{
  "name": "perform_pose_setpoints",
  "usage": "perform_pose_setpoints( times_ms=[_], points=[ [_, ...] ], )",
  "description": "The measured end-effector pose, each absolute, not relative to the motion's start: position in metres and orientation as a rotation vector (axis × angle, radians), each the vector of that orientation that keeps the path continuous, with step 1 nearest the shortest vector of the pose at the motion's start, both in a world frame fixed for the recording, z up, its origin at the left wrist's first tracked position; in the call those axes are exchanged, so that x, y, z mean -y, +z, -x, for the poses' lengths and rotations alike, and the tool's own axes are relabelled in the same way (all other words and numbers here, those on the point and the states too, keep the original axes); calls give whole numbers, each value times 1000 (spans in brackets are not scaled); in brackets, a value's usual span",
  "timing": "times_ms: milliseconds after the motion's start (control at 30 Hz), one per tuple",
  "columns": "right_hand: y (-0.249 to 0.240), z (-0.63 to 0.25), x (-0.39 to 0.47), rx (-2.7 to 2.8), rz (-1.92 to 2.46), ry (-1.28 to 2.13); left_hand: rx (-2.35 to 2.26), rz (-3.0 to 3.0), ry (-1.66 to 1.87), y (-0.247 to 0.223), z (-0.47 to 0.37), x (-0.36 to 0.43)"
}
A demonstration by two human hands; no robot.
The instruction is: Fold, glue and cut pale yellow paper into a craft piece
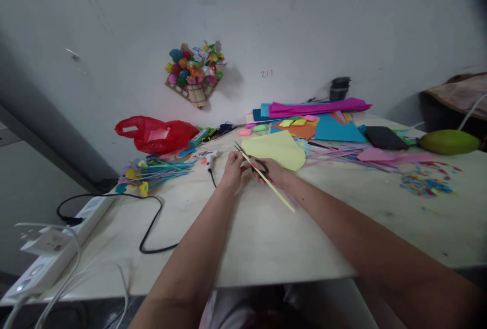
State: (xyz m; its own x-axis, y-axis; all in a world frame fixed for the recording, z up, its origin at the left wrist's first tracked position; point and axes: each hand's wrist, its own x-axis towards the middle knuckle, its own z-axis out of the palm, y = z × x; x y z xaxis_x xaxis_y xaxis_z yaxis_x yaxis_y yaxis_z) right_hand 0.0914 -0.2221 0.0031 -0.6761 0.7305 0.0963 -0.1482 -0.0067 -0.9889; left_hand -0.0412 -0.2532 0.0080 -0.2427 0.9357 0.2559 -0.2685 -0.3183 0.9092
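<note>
Above the middle of the table, my right hand (pixel 273 172) is closed on black-handled scissors (pixel 261 168), whose blades point up and left. A narrow pale-yellow strip (pixel 279 198) crosses the scissors and hangs down to the right. My left hand (pixel 233 167) pinches the strip's upper end beside the blades. Just behind my hands lies a larger pale-yellow sheet (pixel 276 149) with a curled right end. Whether the blades touch the strip cannot be made out.
To the left are a glue gun (pixel 209 158), paper flowers on stems (pixel 152 172), a red plastic bag (pixel 155 135) and a power strip (pixel 64 248). On the right lie blue sheets (pixel 337 128), a black phone-like slab (pixel 386 137), paper scraps (pixel 428 183) and a green fruit-like object (pixel 449 142).
</note>
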Motion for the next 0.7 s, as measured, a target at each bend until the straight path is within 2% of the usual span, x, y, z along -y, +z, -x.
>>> perform_pose_setpoints(
  times_ms=[467,700],
  points=[
    [1,-87,221,1683,630,1584,-956,-1070,1709,8,42,253],
    [-3,-85,218,1652,597,1659,-990,-999,1732,10,42,254]
  ],
)
